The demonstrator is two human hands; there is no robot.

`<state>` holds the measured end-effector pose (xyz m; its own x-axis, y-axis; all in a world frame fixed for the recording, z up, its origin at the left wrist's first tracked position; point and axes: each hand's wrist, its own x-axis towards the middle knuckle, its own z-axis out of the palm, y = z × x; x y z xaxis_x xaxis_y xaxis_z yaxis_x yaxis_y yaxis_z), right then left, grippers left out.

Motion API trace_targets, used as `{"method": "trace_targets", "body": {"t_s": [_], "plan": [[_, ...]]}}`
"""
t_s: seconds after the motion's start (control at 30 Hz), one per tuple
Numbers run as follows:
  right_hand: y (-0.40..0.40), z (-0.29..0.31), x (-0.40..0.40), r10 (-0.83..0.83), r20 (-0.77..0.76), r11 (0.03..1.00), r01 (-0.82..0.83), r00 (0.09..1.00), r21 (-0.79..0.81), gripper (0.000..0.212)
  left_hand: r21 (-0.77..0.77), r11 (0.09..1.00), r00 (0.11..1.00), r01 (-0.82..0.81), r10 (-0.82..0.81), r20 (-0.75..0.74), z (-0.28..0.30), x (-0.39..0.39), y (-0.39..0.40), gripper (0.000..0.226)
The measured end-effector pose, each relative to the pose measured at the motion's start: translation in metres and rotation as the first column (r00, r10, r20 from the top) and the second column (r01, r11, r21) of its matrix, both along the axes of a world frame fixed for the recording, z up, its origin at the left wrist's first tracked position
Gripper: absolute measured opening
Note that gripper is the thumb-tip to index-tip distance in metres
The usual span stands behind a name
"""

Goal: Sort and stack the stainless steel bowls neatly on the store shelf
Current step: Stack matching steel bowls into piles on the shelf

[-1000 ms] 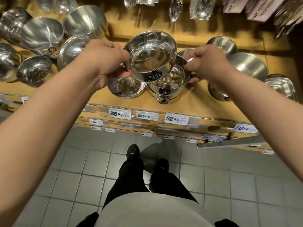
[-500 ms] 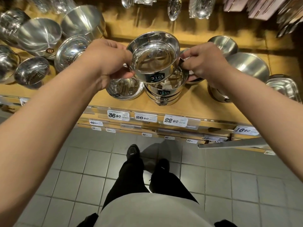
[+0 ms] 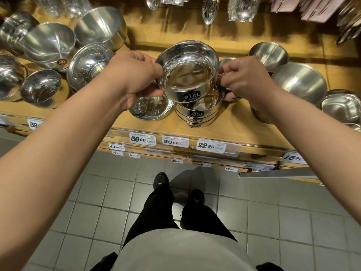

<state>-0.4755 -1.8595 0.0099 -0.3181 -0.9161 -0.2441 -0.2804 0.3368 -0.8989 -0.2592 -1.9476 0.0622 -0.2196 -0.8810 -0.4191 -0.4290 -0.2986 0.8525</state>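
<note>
A shiny steel bowl (image 3: 187, 73) with a black "316L" label sits between both hands, directly over a stack of matching bowls (image 3: 197, 114) on the wooden shelf (image 3: 234, 126). My left hand (image 3: 132, 79) grips its left rim with curled fingers. My right hand (image 3: 242, 77) pinches its right rim. The held bowl sits tilted slightly toward me, just above or resting in the top bowl of the stack; I cannot tell if they touch.
A shallow bowl (image 3: 152, 108) lies left of the stack. Several larger bowls (image 3: 48, 47) crowd the shelf's left; more bowls (image 3: 300, 83) and a steel tray (image 3: 341, 108) stand on the right. Spoons (image 3: 210, 8) hang above. Price tags (image 3: 211, 146) line the shelf edge.
The held bowl has shifted right and lowered until it is centred over the stack. Both hands have kept their hold on its rim.
</note>
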Motion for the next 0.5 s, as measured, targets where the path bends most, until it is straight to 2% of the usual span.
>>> {"method": "trace_targets", "body": {"t_s": [0.07, 0.17, 0.27, 0.33, 0.37, 0.5], "plan": [[0.000, -0.001, -0.003, 0.001, -0.037, 1.000, 0.000, 0.999, 0.017, 0.011, 0.003, 1.000, 1.000, 0.010, -0.010, 0.003, 0.003, -0.004, 0.000, 0.014], [-0.003, -0.002, -0.009, -0.067, -0.123, 0.997, 0.070, 0.990, 0.022, 0.027, 0.001, 1.000, 1.000, 0.021, -0.022, 0.009, 0.006, -0.010, -0.001, 0.023], [-0.002, 0.005, -0.011, -0.187, -0.065, 0.982, 0.189, 0.980, 0.026, 0.046, -0.016, 0.998, 0.998, 0.061, -0.060, 0.036, 0.005, -0.018, -0.002, 0.025], [0.001, 0.007, -0.009, -0.185, -0.031, 0.982, 0.186, 0.982, 0.044, 0.056, -0.023, 0.996, 0.994, 0.085, -0.084, 0.067, 0.001, -0.023, -0.001, 0.020], [0.003, 0.008, -0.007, -0.163, -0.023, 0.984, 0.164, 0.986, 0.062, 0.057, -0.024, 0.995, 0.992, 0.094, -0.092, 0.088, -0.001, -0.025, -0.001, 0.017], [0.011, 0.008, 0.004, -0.106, -0.004, 0.993, 0.106, 0.994, 0.061, 0.034, -0.024, 0.993, 0.985, 0.114, -0.110, 0.134, -0.007, -0.027, 0.000, 0.011]]}}
